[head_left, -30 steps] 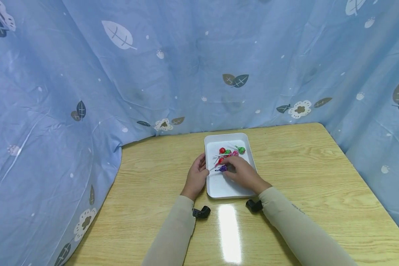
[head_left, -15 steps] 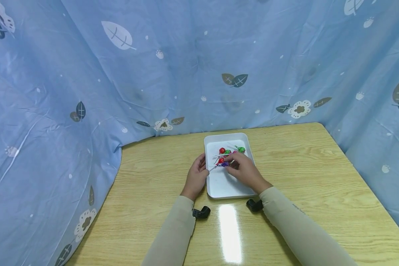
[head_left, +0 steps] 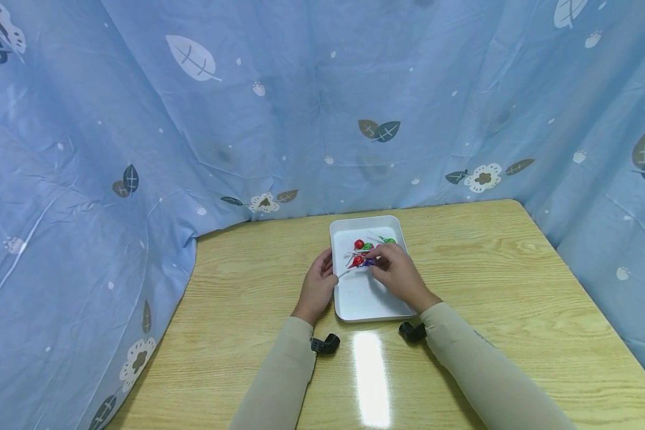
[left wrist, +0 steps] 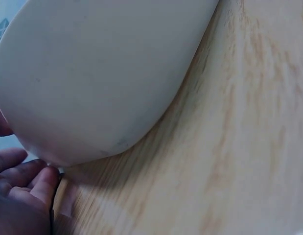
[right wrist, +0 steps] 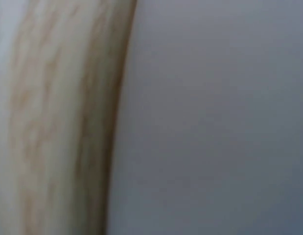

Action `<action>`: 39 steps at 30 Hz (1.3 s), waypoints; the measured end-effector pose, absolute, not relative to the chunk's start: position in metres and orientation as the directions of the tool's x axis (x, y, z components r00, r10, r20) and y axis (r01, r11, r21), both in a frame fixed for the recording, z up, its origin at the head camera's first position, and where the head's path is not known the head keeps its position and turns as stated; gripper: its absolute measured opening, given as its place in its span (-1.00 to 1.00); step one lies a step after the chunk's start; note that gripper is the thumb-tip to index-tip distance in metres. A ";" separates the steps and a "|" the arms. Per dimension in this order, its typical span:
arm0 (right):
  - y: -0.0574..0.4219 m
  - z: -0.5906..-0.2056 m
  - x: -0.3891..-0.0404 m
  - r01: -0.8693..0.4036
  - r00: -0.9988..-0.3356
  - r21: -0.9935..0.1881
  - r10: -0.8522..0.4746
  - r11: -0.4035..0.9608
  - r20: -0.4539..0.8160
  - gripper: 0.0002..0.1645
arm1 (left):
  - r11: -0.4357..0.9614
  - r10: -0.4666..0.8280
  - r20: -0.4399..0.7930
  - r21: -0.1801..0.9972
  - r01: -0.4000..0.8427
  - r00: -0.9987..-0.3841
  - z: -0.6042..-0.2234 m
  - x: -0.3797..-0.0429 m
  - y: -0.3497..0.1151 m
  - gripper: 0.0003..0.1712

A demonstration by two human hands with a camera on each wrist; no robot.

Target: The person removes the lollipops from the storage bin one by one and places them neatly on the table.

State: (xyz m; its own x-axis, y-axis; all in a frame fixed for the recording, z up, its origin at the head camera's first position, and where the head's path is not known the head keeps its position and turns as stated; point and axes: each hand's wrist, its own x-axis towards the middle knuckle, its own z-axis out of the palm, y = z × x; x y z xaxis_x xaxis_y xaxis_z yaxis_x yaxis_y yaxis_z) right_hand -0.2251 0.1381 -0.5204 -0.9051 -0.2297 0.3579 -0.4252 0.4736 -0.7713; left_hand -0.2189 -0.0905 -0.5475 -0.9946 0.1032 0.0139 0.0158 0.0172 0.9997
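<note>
A white tray (head_left: 365,303) lies on the table with several wrapped lollipops in it. My left hand (head_left: 316,285) grips the tray's left side, thumb over the rim. In the left wrist view the fingers (left wrist: 41,183) are bent against the tray's outer wall (left wrist: 92,73). My right hand (head_left: 399,276) reaches over the tray and pinches a purple lollipop (head_left: 369,262) between thumb and fingers. Beside it lie a red lollipop (head_left: 357,261), another red lollipop (head_left: 359,244) and a green lollipop (head_left: 368,246). A second green lollipop (head_left: 389,240) is partly behind the right hand.
The wooden table (head_left: 247,286) reaches a blue patterned curtain (head_left: 301,107) at the back and sides. Black wrist cameras (head_left: 326,344) sit on both sleeves. The right wrist view is blurred and shows only the tray wall (right wrist: 215,122) and table.
My right hand has moved the purple lollipop away from me and slightly right, next to the red one. My left hand stays on the tray's side.
</note>
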 end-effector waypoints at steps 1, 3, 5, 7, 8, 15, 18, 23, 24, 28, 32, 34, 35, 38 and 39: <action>0.139 -0.520 -0.225 -0.421 -0.907 -0.774 -0.224 0.472 0.357 -0.72 | 0.018 0.105 0.011 1.000 0.013 -0.994 -0.548 -0.219 -0.091 -0.15; 0.140 -0.518 -0.224 -0.413 -0.911 -0.781 -0.215 0.469 0.352 -0.73 | 0.016 0.110 0.014 1.000 0.016 -0.994 -0.547 -0.218 -0.091 -0.16; 0.141 -0.516 -0.223 -0.407 -0.913 -0.786 -0.212 0.465 0.348 -0.75 | 0.017 0.112 0.016 1.000 0.018 -0.994 -0.547 -0.218 -0.091 -0.16; 0.143 -0.514 -0.223 -0.403 -0.915 -0.787 -0.211 0.467 0.344 -0.75 | 0.015 0.115 0.025 1.000 0.027 -0.993 -0.547 -0.217 -0.090 -0.16; 0.144 -0.513 -0.223 -0.400 -0.916 -0.787 -0.209 0.470 0.341 -0.76 | 0.016 0.115 0.028 0.999 0.030 -0.993 -0.547 -0.217 -0.090 -0.16; 0.154 -0.510 -0.226 -0.363 -0.932 -0.797 -0.172 0.482 0.321 -0.78 | 0.023 0.113 0.030 0.999 0.033 -0.993 -0.546 -0.217 -0.090 -0.15; 0.157 -0.511 -0.226 -0.363 -0.932 -0.802 -0.164 0.475 0.324 -0.78 | 0.030 0.111 0.025 0.999 0.029 -0.994 -0.546 -0.217 -0.091 -0.15; 0.162 -0.512 -0.226 -0.367 -0.929 -0.799 -0.156 0.476 0.334 -0.78 | 0.041 0.101 0.012 0.999 0.016 -0.995 -0.545 -0.216 -0.091 -0.14; 0.163 -0.511 -0.225 -0.365 -0.930 -0.800 -0.151 0.476 0.334 -0.78 | 0.042 0.101 0.011 0.999 0.015 -0.995 -0.545 -0.216 -0.091 -0.14; 0.167 -0.510 -0.225 -0.346 -0.936 -0.807 -0.122 0.479 0.329 -0.77 | 0.039 0.104 0.009 0.999 0.013 -0.994 -0.545 -0.217 -0.091 -0.14; 0.172 -0.509 -0.225 -0.344 -0.937 -0.810 -0.112 0.475 0.332 -0.79 | 0.038 0.105 0.005 0.999 0.009 -0.994 -0.546 -0.218 -0.090 -0.14; 0.174 -0.509 -0.226 -0.348 -0.935 -0.810 -0.111 0.471 0.337 -0.78 | 0.040 0.103 0.001 0.999 0.005 -0.995 -0.546 -0.218 -0.090 -0.14; 0.175 -0.509 -0.226 -0.349 -0.934 -0.811 -0.108 0.470 0.340 -0.78 | 0.041 0.102 0.001 0.999 0.006 -0.995 -0.546 -0.218 -0.089 -0.14; 0.179 -0.511 -0.227 -0.342 -0.936 -0.817 -0.090 0.465 0.340 -0.78 | 0.045 0.100 0.000 0.999 0.005 -0.995 -0.545 -0.218 -0.089 -0.14; 0.181 -0.512 -0.228 -0.341 -0.936 -0.817 -0.082 0.465 0.344 -0.78 | 0.044 0.100 0.000 0.999 0.004 -0.995 -0.545 -0.218 -0.089 -0.14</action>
